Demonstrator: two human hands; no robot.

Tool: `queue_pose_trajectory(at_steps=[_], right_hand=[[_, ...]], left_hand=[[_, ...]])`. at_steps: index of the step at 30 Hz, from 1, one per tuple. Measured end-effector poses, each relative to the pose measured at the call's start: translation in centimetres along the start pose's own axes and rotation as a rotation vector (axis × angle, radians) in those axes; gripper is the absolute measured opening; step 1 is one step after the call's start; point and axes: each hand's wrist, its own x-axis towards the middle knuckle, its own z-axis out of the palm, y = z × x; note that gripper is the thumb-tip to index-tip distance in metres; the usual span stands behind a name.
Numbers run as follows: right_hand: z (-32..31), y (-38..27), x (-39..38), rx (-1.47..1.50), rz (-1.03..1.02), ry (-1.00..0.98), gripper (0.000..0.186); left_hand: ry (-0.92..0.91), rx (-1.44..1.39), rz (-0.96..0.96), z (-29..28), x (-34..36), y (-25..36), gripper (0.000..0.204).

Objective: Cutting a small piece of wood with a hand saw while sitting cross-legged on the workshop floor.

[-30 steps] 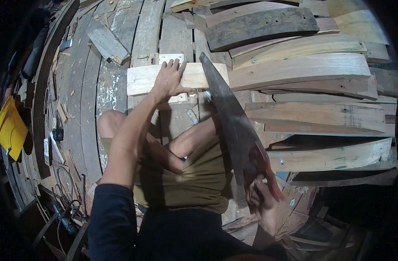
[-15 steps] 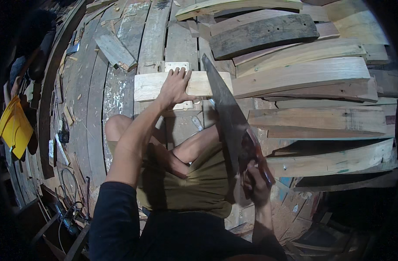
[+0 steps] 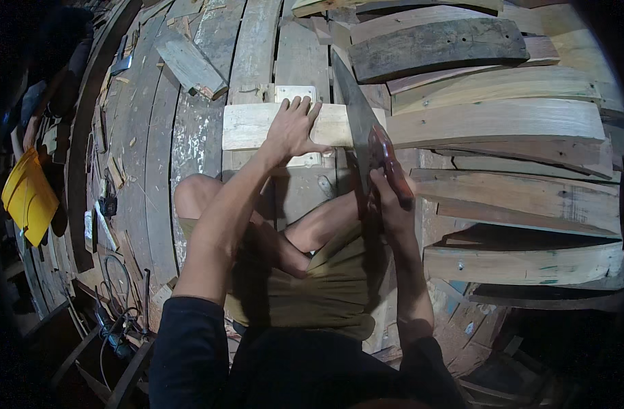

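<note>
Across the middle, just beyond the person's two legs, lies one board over one white block. One saw crosses its right part, tip pointing far. The hands are apart: the left hand lies spread over the board, thumb at its near edge; the right hand is clamped on the saw's one red handle. Far right, one dark plank lies among several paler ones, overlapping too much to count.

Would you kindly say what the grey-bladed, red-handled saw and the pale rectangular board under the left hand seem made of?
Long grey blade: probably steel, its dull sheen suggesting metal.
Reddish handle: plastic or varnished wood; its gloss fits either.
Pale rectangular board: apparently unfinished wood, showing faint grain.
</note>
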Motion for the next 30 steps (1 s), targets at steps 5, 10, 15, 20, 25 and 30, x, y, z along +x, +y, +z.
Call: queue_pose_trajectory(at_steps=[5, 10, 15, 20, 25, 30], right_hand=[[-2.8, -1.0, -11.9, -0.195, 0.034, 0.076, 0.024], [-4.1, -3.3, -21.8, 0.126, 0.308, 0.286, 0.017], [-4.8, -4.0, -22.7, 0.192, 0.194, 0.311, 0.016], [-5.9, -5.2, -19.7, -0.097, 0.235, 0.423, 0.026], [-7.6, -9.5, -17.9, -0.238, 0.217, 0.181, 0.025], [-8.1, -8.8, -18.3, -0.198, -0.063, 0.247, 0.021]], left_hand=[[0.081, -0.003, -0.015, 0.7, -0.7, -0.6, 0.109], [0.208, 0.019, 0.038, 1.9, -0.4, -1.0, 0.109], [0.161, 0.008, 0.011, 1.3, 0.2, -0.2, 0.105], [0.186, -0.075, -0.066, 0.9, -0.4, -0.7, 0.100], [0.151, -0.067, -0.051, 0.5, -0.5, -0.6, 0.099], [0.174, -0.059, 0.043, 1.0, -0.8, -1.6, 0.100]])
